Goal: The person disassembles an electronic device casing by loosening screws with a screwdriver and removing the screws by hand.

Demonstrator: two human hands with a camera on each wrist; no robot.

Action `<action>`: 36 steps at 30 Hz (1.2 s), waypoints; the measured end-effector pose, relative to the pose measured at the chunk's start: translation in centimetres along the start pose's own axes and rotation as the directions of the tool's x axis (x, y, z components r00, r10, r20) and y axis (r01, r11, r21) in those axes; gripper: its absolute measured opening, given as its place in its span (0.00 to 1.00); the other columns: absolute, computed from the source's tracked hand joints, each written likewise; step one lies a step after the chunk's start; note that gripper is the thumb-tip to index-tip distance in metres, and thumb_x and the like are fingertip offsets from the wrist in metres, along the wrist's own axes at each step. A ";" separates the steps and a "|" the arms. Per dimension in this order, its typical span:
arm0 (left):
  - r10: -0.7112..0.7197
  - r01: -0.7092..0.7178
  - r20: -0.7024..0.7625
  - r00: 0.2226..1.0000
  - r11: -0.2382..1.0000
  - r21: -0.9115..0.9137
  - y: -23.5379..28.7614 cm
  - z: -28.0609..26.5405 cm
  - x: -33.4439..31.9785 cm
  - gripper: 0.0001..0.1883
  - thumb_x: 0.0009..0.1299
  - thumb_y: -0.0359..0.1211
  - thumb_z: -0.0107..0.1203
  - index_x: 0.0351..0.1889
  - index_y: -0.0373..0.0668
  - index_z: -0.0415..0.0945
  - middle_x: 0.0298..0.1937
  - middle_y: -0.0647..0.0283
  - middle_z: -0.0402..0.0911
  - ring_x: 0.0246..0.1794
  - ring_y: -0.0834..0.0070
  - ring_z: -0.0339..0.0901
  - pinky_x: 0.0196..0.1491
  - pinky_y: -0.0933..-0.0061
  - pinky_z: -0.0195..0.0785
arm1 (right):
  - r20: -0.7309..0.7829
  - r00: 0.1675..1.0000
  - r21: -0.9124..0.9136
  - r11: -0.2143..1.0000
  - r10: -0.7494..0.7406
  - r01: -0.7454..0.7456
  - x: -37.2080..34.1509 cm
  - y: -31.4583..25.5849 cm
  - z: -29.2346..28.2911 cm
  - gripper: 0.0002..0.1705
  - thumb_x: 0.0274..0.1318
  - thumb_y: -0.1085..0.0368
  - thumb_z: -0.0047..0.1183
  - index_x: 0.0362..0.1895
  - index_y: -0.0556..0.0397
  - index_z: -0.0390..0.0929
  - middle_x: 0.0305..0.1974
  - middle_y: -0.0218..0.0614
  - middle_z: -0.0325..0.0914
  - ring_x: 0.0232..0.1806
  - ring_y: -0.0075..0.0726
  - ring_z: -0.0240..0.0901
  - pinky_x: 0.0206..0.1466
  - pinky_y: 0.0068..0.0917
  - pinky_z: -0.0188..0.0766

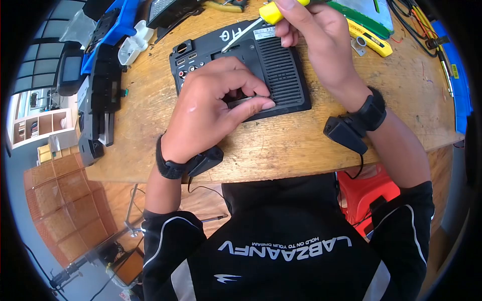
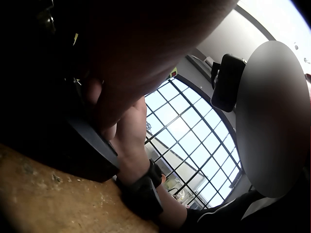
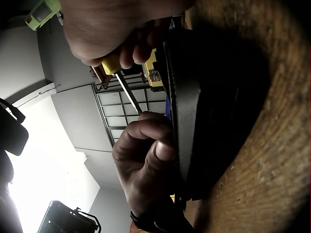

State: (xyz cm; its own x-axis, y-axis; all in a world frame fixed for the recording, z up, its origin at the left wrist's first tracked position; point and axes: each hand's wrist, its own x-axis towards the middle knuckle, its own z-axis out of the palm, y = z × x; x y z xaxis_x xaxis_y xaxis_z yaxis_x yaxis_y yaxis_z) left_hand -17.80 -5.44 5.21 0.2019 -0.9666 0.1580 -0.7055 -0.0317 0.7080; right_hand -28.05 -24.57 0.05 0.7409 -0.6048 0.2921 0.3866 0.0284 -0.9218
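right hand (image 1: 321, 45), one: raised above the far right part of the black device; fingers and thumb curled round the handle of a screwdriver.

screwdriver (image 1: 271, 14), yellow handle, metal shaft: in the right hand, long axis slanting; shaft runs out leftward of the right hand and toward the wearer, tip pointing down over a recess in the black device, just beyond the left hand's knuckles.

left hand (image 1: 201, 103), one: lying over the near left part of the device; thumb and forefinger bent, their tips close together at its near side. whether something is held between them cannot be told.

black device (image 1: 283, 75), ribbed grille and sockets: under the left hand, below the right. long axis roughly left to right, its right end tilted away from the wearer; sockets beyond the left hand's knuckles, grille to the right of its fingertips.

desk (image 1: 281, 150), wooden: a stretch of surface between the device's near edge and the desk's near edge, nearer the wearer than the left hand's fingertips; another strip right of the device, below the right wrist.

yellow cutter (image 1: 371, 39): just right of the right hand, angled away.

cables (image 1: 414, 22): farther right of it.

white plastic part (image 1: 134, 44): beyond and left of the left hand.

black housing (image 1: 104, 80): farther left, well apart from the left hand.
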 end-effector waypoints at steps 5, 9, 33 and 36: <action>0.014 -0.014 -0.022 1.000 1.000 -0.002 -0.3 -0.2 0.1 0.09 0.60 0.26 0.74 0.37 0.37 0.88 0.34 0.66 0.82 0.30 0.82 0.74 0.34 0.80 0.66 | 0.014 0.997 0.011 0.997 -0.080 0.080 0.2 0.1 0.2 0.17 0.72 0.58 0.57 0.41 0.62 0.84 0.30 0.32 0.83 0.27 0.17 0.75 0.30 0.15 0.71; 0.022 -0.022 -0.008 1.000 0.998 -0.055 -0.5 -0.1 -0.1 0.09 0.59 0.24 0.73 0.38 0.38 0.88 0.35 0.66 0.83 0.32 0.81 0.75 0.35 0.81 0.66 | 0.028 0.996 0.024 0.996 -0.090 0.089 0.2 0.1 0.1 0.17 0.72 0.58 0.57 0.42 0.62 0.84 0.30 0.32 0.84 0.27 0.17 0.74 0.30 0.15 0.71; 0.070 -0.072 -0.020 0.997 0.981 -0.180 -1.5 -0.5 -0.3 0.10 0.63 0.23 0.64 0.42 0.33 0.83 0.39 0.64 0.81 0.34 0.78 0.74 0.40 0.78 0.67 | 0.401 0.805 -0.161 0.831 -0.438 0.532 -0.8 -3.1 0.7 0.11 0.59 0.64 0.60 0.39 0.58 0.78 0.31 0.32 0.78 0.29 0.25 0.72 0.31 0.24 0.68; 0.119 -0.126 -0.065 0.991 0.984 -0.124 -1.5 -0.3 0.0 0.12 0.62 0.23 0.62 0.43 0.38 0.87 0.37 0.62 0.83 0.31 0.76 0.77 0.37 0.76 0.72 | 0.310 0.823 -0.137 0.834 -0.476 0.534 -0.6 -0.7 1.4 0.10 0.58 0.63 0.61 0.38 0.57 0.79 0.31 0.33 0.78 0.30 0.28 0.73 0.33 0.26 0.71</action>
State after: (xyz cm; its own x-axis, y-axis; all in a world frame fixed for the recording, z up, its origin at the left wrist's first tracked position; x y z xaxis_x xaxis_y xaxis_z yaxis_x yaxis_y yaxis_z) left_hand -16.55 -5.29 4.33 0.1604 -0.9450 0.2850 -0.6357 0.1219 0.7623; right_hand -28.01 -23.12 0.93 0.5961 -0.2644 0.7581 0.6431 -0.4080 -0.6480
